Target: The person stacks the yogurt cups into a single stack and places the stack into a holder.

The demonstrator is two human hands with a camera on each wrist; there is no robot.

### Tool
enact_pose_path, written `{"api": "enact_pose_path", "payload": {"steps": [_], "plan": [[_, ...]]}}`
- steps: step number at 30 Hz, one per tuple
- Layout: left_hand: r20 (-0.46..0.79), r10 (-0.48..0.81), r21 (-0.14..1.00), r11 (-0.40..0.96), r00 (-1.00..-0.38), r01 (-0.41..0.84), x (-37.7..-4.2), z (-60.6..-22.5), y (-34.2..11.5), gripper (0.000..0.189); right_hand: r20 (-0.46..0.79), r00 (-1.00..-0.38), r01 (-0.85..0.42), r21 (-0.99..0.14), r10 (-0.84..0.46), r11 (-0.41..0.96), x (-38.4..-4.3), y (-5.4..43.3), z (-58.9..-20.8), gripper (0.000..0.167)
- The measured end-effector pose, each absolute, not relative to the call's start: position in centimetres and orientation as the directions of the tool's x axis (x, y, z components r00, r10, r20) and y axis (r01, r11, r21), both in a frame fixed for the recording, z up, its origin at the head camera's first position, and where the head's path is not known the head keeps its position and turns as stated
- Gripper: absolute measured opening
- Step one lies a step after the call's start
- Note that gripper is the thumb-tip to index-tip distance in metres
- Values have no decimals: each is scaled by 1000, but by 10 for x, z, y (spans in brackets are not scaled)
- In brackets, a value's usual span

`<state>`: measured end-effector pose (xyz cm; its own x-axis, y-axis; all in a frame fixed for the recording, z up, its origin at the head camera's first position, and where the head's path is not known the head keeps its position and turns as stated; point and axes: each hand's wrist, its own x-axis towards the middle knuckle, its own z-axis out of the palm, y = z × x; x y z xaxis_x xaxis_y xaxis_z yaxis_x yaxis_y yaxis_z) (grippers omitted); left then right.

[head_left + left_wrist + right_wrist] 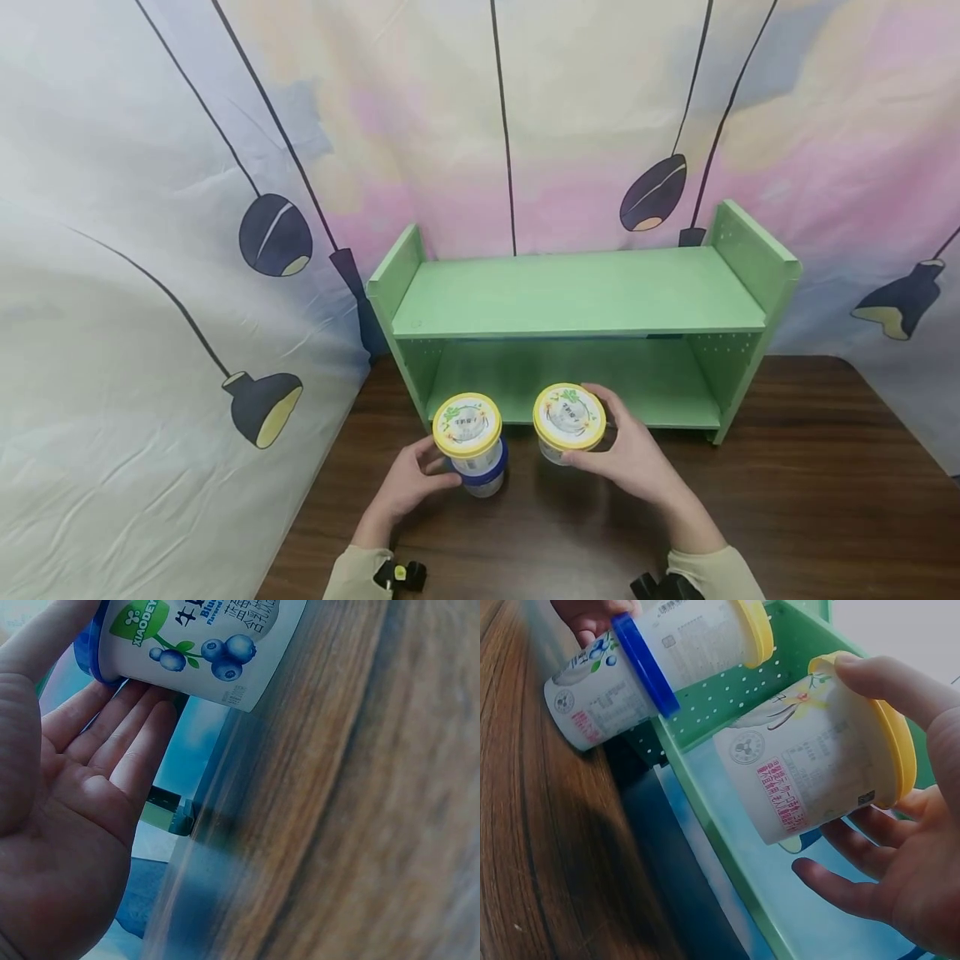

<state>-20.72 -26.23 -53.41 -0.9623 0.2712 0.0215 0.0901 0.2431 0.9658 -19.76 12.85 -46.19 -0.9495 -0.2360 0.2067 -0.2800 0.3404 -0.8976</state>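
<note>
My left hand [407, 486] grips a blue-lidded tub [483, 485] at its lid, thumb on the near side. Blueberries are printed on that blue-lidded tub [202, 656] in the left wrist view. A yellow-lidded tub [468, 427] is stacked on top of it. To the right, my right hand [633, 454] holds a second yellow-lidded tub [567, 421] by its rim between thumb and fingers. In the right wrist view this second tub [810, 761] is raised off the table, in front of the shelf. I cannot tell whether the blue-lidded tub touches the table.
Just behind the tubs stands a green two-tier shelf [577, 292] with raised side panels. The dark wooden table [825, 500] runs under it and to both sides. A patterned cloth [450, 125] with painted lamps hangs behind and on the left.
</note>
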Motion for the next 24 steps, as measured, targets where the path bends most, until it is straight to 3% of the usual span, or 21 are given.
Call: {"api": "enact_pose_path", "payload": {"steps": [24], "plan": [[21, 266, 958, 269, -964, 95, -205, -530, -261, 76, 219, -954, -262, -940, -204, 217, -196, 106, -442, 108]]}}
